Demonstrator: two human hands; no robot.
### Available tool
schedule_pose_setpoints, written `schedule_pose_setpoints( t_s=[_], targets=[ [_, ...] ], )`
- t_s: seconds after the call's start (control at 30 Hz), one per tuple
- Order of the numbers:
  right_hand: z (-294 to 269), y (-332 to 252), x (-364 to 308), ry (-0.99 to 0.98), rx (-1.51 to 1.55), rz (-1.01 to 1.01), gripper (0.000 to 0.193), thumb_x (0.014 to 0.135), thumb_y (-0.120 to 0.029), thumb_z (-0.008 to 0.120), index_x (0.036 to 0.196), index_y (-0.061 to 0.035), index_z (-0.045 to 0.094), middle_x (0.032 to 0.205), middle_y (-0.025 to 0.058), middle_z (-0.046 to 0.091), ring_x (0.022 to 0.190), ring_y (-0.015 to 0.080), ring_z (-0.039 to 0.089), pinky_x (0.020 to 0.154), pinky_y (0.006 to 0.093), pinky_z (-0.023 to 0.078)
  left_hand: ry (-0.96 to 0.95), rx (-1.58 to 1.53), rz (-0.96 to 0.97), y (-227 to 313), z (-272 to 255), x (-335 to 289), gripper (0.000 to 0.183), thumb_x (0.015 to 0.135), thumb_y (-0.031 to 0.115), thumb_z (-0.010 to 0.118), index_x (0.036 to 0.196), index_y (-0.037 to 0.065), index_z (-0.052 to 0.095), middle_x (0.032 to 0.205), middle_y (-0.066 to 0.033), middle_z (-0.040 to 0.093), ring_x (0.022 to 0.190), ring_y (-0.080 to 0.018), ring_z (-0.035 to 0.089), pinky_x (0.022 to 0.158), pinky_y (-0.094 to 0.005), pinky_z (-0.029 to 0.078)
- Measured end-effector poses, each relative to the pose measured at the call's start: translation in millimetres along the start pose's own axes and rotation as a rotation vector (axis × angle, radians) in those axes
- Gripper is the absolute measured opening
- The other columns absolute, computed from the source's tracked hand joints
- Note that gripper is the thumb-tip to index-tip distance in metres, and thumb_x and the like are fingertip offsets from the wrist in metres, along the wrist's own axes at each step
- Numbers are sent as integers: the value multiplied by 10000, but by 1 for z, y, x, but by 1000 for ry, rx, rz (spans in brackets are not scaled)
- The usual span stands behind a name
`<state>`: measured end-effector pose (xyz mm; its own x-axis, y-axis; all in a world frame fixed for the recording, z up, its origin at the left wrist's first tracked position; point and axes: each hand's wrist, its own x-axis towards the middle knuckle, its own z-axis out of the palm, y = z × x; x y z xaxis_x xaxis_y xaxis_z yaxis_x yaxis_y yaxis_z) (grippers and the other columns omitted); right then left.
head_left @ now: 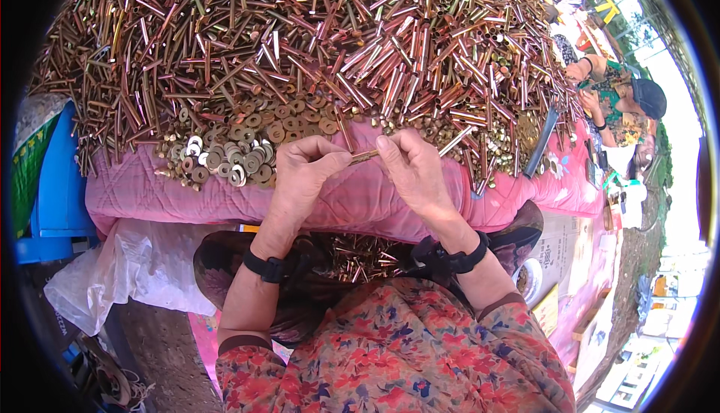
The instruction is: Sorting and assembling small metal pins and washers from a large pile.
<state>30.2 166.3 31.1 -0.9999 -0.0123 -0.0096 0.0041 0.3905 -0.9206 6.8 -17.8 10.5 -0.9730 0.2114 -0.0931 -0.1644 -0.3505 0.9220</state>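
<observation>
Between my two hands lies a short, slim brass-coloured metal rod (365, 156), level above the table's near edge. My left hand (309, 169) pinches its left end between thumb and fingers. At the other end, the thumb and fingers of my right hand (411, 164) are closed on it. Whether it is a bolt or a sleeve I cannot make out, as fingertips cover both ends. Just beyond my left hand spreads a heap of flat round washers (247, 150). Small brass-coloured nuts (504, 143) lie scattered to the right of my right hand.
A large pile of metal bolts and tubes (300, 45) covers the table's far part. Pink quilted cloth (172, 192) drapes the near edge. More metal pieces (367, 257) lie in my lap. A dark tool handle (541, 143) rests at right. Another person (626, 102) sits beyond.
</observation>
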Motion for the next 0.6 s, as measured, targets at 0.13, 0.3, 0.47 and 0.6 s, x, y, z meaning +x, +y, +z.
schedule_pose_setpoints(
  t_s=[0.13, 0.3, 0.47, 0.6],
  targets=[
    [-2, -2, 4, -44, 210, -35, 198, 888, -182, 602, 851, 10, 571, 665, 12, 529, 594, 70, 460, 539, 252, 387, 6, -19, -46, 4, 0, 1, 39, 731, 20, 686, 738, 20, 647, 607, 15, 575, 509, -29, 482, 463, -148, 334],
    [-4, -13, 3, 46, -185, -400, 263, 898, -254, 584, 843, 3, 582, 670, 34, 548, 610, 87, 532, 555, 228, 424, -9, -32, -95, 2, -6, 1, 25, 734, 24, 680, 732, 18, 656, 625, 0, 596, 530, -44, 497, 506, -166, 371],
    [-14, -9, 5, -206, -23, 81, 286, 891, -286, 583, 861, -2, 593, 703, 43, 577, 656, 96, 546, 581, 237, 430, -52, -14, -64, 2, -2, 0, 37, 735, 14, 682, 739, 19, 646, 631, -1, 597, 520, -42, 503, 490, -148, 387],
    [-1, -10, -2, 56, -111, -381, 374, 903, -334, 554, 742, 3, 545, 580, 67, 505, 557, 141, 497, 538, 282, 406, -46, -61, -96, 4, 1, 0, 42, 733, 9, 684, 735, 13, 642, 612, -7, 582, 490, -36, 470, 444, -154, 325]
  ],
)
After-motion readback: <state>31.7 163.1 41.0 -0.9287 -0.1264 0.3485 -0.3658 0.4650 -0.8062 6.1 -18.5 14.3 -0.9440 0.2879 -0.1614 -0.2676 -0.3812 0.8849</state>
